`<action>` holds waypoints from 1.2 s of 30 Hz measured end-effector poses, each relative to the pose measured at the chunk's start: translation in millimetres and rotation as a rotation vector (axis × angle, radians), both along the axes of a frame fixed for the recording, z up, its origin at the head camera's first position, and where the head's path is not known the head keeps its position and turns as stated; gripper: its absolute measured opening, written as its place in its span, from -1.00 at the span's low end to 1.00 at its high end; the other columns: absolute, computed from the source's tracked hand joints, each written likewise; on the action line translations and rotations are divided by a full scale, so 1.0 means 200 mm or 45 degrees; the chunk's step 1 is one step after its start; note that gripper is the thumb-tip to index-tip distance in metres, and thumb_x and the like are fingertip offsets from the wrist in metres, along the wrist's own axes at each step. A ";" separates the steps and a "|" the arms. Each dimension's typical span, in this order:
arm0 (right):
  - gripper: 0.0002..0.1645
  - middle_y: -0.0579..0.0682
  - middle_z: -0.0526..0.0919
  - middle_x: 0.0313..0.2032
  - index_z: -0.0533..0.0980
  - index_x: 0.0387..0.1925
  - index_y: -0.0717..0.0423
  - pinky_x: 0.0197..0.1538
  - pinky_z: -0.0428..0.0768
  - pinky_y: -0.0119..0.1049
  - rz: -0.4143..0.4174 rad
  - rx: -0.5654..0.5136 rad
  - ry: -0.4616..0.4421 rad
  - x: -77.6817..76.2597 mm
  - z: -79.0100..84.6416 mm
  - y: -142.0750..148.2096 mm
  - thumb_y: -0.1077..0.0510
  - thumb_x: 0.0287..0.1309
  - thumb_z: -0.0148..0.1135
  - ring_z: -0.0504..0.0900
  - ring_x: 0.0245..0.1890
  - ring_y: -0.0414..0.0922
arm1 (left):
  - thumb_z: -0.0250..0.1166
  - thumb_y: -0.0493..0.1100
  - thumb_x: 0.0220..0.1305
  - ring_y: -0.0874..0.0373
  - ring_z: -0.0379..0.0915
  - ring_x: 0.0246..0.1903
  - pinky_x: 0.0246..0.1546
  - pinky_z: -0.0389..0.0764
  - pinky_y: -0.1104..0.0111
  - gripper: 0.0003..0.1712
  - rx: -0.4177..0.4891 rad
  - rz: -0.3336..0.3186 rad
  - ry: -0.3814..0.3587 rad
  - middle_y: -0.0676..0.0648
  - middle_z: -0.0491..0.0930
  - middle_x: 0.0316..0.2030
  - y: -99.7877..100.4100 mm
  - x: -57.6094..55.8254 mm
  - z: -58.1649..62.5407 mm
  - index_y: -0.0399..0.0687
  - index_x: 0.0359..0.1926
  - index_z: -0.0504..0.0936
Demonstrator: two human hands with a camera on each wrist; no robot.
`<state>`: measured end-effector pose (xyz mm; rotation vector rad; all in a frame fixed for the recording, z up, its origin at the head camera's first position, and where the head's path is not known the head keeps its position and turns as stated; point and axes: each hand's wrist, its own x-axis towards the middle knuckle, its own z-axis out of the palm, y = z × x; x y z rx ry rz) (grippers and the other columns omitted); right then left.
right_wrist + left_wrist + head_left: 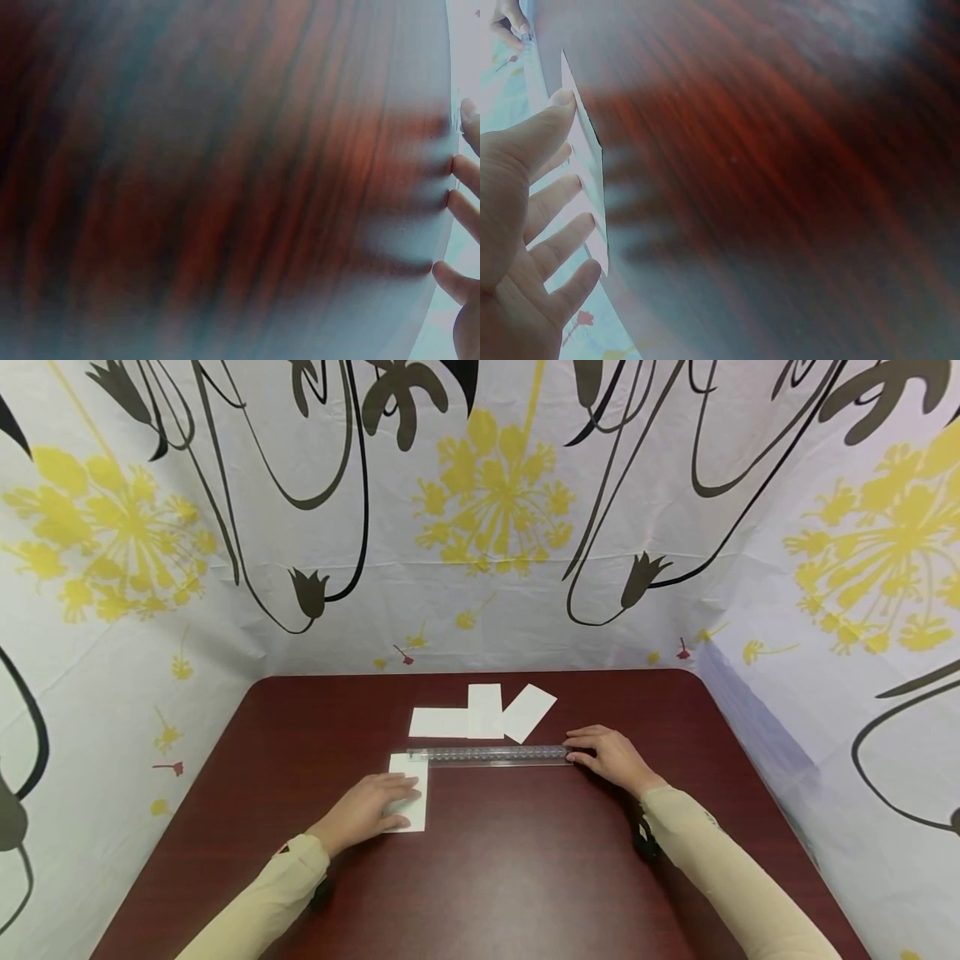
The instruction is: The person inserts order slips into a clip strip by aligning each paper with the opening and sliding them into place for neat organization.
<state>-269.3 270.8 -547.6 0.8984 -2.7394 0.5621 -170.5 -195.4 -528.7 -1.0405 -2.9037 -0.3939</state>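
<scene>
A white paper card (pixel 408 766) lies lengthwise toward me on the table, left of centre. My left hand (pixel 367 810) rests on it, fingers extended and fingertips pressing its surface, as the left wrist view also shows. A clear plastic ruler (pixel 495 755) lies crosswise, its left end over the card's far edge. At the ruler's other end, my right hand (pixel 611 758) holds it between thumb and fingers. In the right wrist view only the fingertips (pixel 463 206) appear at the right edge, spread and touching the table; most of the ruler is out of sight there.
Beyond the ruler lie three more white cards: a crosswise one (pixel 438 722), an upright one (pixel 485 710) overlapping its end, and a slanted one (pixel 529 713). The dark red wooden table (pixel 510 877) has rounded far corners. Flower-patterned white cloth (pixel 495 618) surrounds it.
</scene>
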 end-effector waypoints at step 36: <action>-0.62 0.00 0.70 0.11 0.69 0.02 -0.04 0.15 0.60 0.06 -0.024 -0.009 -0.023 0.00 -0.01 0.00 -0.04 0.20 0.35 0.61 0.16 0.02 | 0.39 0.10 0.20 -0.01 0.44 0.31 0.31 0.45 0.02 -0.47 -0.023 -0.025 0.003 -0.01 0.55 0.28 0.11 -0.02 -0.01 0.05 0.17 0.64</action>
